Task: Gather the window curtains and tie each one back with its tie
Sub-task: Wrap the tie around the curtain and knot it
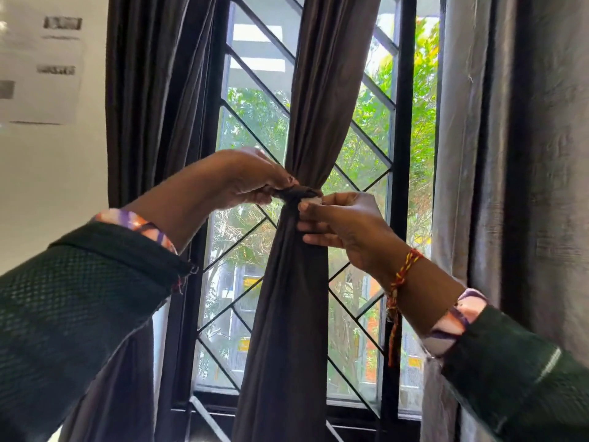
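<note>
A person is cinching the middle curtain at a barred window.

The window (251,129), with its diagonal black grille and green trees beyond, is filling the view, while a dark curtain (149,90) is hanging at the left and a greyer one (526,154) at the right. The middle curtain (293,282) is hanging gathered into a narrow waist before the glass. The left hand (251,180) is pinching one end of the dark tie (294,192) wrapped around that waist. The right hand (341,224), a braided thread at its wrist, is pinching the tie's pale end, lower fingers resting against the cloth.
</note>
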### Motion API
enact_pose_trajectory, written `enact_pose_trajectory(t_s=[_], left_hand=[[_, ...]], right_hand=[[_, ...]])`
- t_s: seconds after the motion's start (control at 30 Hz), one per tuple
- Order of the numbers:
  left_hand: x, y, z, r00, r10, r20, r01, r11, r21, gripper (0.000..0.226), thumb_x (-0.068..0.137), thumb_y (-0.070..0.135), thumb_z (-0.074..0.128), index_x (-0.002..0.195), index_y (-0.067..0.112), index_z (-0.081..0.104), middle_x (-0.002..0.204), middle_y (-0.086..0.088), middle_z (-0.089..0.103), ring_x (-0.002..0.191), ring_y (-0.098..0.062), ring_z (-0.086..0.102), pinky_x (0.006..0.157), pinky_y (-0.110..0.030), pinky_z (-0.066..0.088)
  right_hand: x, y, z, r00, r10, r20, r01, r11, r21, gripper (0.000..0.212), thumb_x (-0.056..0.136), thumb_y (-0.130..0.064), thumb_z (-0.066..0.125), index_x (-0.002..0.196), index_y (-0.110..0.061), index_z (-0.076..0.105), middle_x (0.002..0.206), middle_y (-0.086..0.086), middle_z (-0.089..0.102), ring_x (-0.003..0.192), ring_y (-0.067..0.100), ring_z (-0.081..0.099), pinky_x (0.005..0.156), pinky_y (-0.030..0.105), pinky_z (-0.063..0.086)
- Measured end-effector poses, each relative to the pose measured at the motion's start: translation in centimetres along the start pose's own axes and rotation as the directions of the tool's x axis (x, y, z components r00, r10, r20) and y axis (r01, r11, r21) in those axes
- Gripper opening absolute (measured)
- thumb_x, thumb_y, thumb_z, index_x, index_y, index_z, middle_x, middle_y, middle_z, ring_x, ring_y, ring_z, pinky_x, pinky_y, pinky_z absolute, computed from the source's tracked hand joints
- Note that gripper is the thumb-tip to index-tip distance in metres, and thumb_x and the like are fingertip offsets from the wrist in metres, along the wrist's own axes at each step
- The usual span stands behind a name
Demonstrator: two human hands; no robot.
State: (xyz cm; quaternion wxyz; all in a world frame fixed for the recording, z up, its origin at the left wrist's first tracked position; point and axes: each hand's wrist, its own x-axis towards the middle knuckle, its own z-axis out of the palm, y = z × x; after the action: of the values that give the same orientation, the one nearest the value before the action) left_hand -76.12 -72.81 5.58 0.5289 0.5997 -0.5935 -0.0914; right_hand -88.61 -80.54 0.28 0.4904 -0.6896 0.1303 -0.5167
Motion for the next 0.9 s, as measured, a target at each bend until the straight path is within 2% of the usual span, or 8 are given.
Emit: enact_pose_trajectory(t_s=[0.17,0.23,0.3,0.37,0.47,0.57,0.73,0.9], left_hand=[[0.4,-1.1,0.0,0.984,-0.168,-0.055,0.139,0.928,-0.345,0.007,0.080,0.000,0.063,0.075,0.002,0.060,0.069,-0.003,0.055,0.058,-0.007,0.042,0.036,-0.009,0.036],[0.5,-1.3,0.0,0.978,-0.199,-0.060,0.161,0.908,-0.387,0.010,0.079,0.001,0.064,0.071,0.003,0.059,0.068,-0.002,0.054,0.056,-0.006,0.039,0.036,-0.009,0.033],[0.5,-1.1,-0.3,0.973,-0.217,-0.078,0.165,0.894,-0.418,0.008,0.078,0.001,0.066,0.073,0.002,0.060,0.069,-0.002,0.055,0.057,-0.006,0.039,0.038,-0.009,0.034],[0.5,-1.1,-1.2,0.965,-0.210,-0.155,0.129,0.900,-0.416,0.004,0.077,0.002,0.066,0.076,0.002,0.062,0.071,-0.002,0.057,0.060,-0.006,0.039,0.047,-0.011,0.037],[0.6,-1.2,-2.3,0.936,-0.027,-0.352,-0.059,0.972,-0.230,0.003,0.077,0.002,0.067,0.080,0.002,0.067,0.074,-0.002,0.062,0.069,-0.008,0.047,0.063,-0.016,0.039],[0.7,-1.3,-1.4,0.877,0.217,-0.429,-0.197,0.976,0.092,0.016,0.077,0.001,0.068,0.093,-0.001,0.070,0.082,-0.008,0.065,0.068,-0.006,0.052,0.058,-0.014,0.036],[2.2,-0.4,-1.1,0.907,0.329,-0.264,-0.192,0.880,0.435,0.014,0.080,0.005,0.067,0.092,0.001,0.071,0.085,-0.012,0.069,0.066,-0.014,0.055,0.059,-0.020,0.040],[5.0,3.6,-1.1,0.855,0.463,-0.235,-0.238,0.751,0.616,0.016,0.080,0.022,0.070,0.090,0.010,0.072,0.096,-0.010,0.071,0.086,-0.024,0.065,0.086,-0.038,0.052]], right_hand=[[0.1,-0.7,-0.7,0.997,0.038,0.061,-0.037,0.999,-0.028,0.010,0.079,-0.003,0.070,0.084,-0.002,0.061,0.062,0.007,0.067,0.048,0.014,0.063,0.049,0.024,0.054],[0.2,-1.1,-0.9,0.995,0.063,0.071,-0.058,0.996,-0.062,0.012,0.079,-0.002,0.070,0.087,-0.002,0.061,0.058,0.004,0.068,0.047,0.013,0.064,0.048,0.024,0.055],[0.1,-1.6,-1.5,0.994,0.073,0.084,-0.062,0.990,-0.129,0.008,0.078,-0.002,0.070,0.078,-0.002,0.062,0.059,0.005,0.068,0.048,0.013,0.064,0.048,0.023,0.055],[-0.4,-1.8,-2.5,0.993,0.073,0.093,-0.054,0.980,-0.193,0.008,0.077,-0.003,0.071,0.077,-0.001,0.063,0.063,0.009,0.068,0.052,0.016,0.065,0.049,0.024,0.055],[-1.0,-2.1,-3.7,0.992,0.070,0.108,-0.042,0.968,-0.246,0.007,0.076,-0.002,0.070,0.077,0.000,0.064,0.066,0.011,0.068,0.056,0.018,0.064,0.049,0.024,0.054],[-0.8,-2.1,-3.8,0.992,0.081,0.094,-0.052,0.958,-0.281,0.010,0.075,-0.001,0.071,0.071,-0.003,0.062,0.069,0.015,0.066,0.054,0.018,0.063,0.047,0.023,0.053],[1.1,-2.7,-4.7,0.988,0.132,0.085,-0.071,0.856,-0.512,0.016,0.076,-0.007,0.073,0.086,0.003,0.064,0.076,0.013,0.068,0.057,0.016,0.064,0.048,0.022,0.053],[3.9,-5.8,-5.7,0.995,-0.094,0.019,0.072,0.608,-0.791,0.018,0.074,-0.018,0.075,0.085,-0.008,0.066,0.071,0.007,0.064,0.061,0.017,0.061,0.050,0.026,0.052]])
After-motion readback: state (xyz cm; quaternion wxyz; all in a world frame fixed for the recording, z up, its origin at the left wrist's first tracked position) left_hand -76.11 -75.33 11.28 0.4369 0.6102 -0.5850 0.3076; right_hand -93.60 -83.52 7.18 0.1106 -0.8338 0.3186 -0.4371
